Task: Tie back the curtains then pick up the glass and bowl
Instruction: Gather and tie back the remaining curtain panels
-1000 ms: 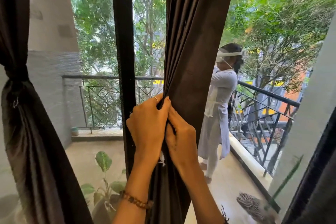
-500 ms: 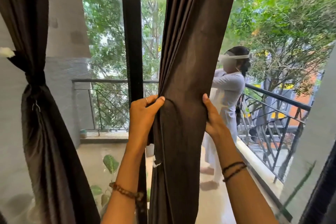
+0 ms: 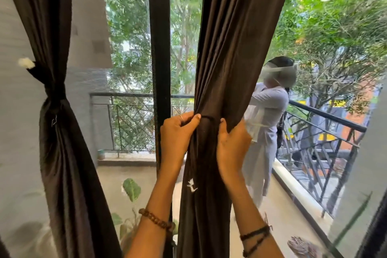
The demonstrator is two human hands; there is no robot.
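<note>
In the head view, the middle curtain (image 3: 228, 52) is bunched at the window frame (image 3: 158, 48), pinched by the left hand (image 3: 178, 134) and gripped by the right hand (image 3: 231, 142), fingers (image 3: 193, 118) clamped so a band can be drawn round it, as on the tied left curtain (image 3: 56, 94); glass and bowl are not seen.

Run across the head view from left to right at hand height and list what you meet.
Tied-back curtain → black door frame → left hand → middle curtain, gathered between the hands → right hand → person in white on the balcony → balcony railing.
</note>
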